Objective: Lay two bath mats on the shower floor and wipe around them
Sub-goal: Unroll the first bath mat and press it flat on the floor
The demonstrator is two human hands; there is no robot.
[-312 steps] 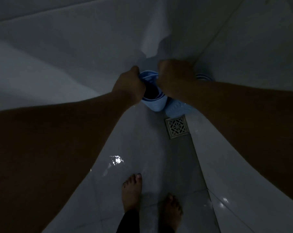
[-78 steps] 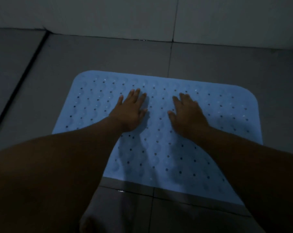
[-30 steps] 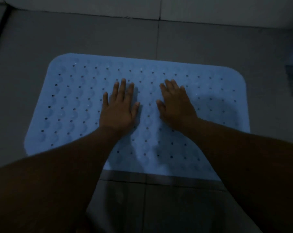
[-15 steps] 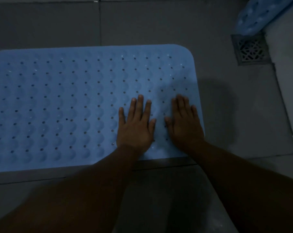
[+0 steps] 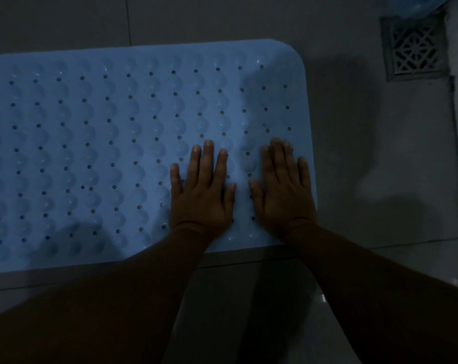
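Palms of left hand [image 5: 201, 195] and right hand [image 5: 284, 193] lie flat, fingers spread, gripping nothing, on the lower right end of the pale blue perforated rubber bath mat [image 5: 104, 153]; its long axis runs leftward across the grey tiled shower floor [image 5: 354, 166]. Second blue mat [image 5: 409, 3] waits upper right, nearer the right hand.

Dimpled rubbery mat [image 5: 104, 143]; glossy tiles [image 5: 380, 179]

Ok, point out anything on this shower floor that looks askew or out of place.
The blue mat lies flat under the left hand and right hand, but a ripple bulges near its right end. A second blue mat sits unlaid at the top right, overlapping the far edge of the floor drain.
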